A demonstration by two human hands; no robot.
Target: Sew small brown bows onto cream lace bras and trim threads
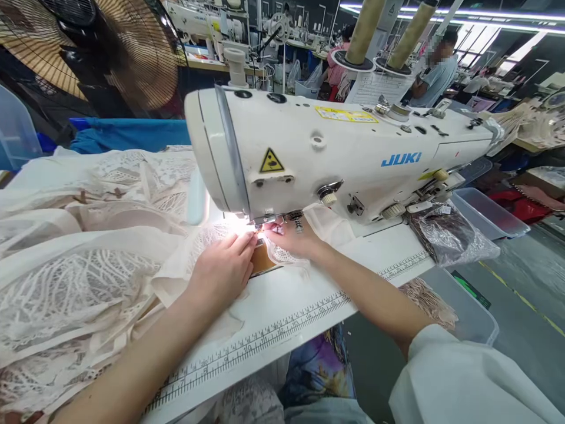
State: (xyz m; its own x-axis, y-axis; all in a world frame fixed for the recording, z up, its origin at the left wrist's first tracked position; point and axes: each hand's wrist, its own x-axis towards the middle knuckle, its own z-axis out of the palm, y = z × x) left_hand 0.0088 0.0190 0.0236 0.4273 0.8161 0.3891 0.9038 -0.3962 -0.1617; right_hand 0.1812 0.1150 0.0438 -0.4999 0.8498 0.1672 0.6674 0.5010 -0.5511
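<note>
A white JUKI sewing machine spans the view, its lamp glowing at the needle area. Under its head lies a cream lace garment, which looks like a bra. My left hand presses the lace down just left of the needle, fingers together. On the other side, my right hand is closed on the lace edge close to the presser foot, its fingertips partly hidden by the machine. More cream lace bras are heaped left of my left hand.
A printed ruler runs along the table's front edge. At the right are a plastic-wrapped bundle, a clear bin and a lower bin holding beige straps. A large fan stands back left; a person is further back.
</note>
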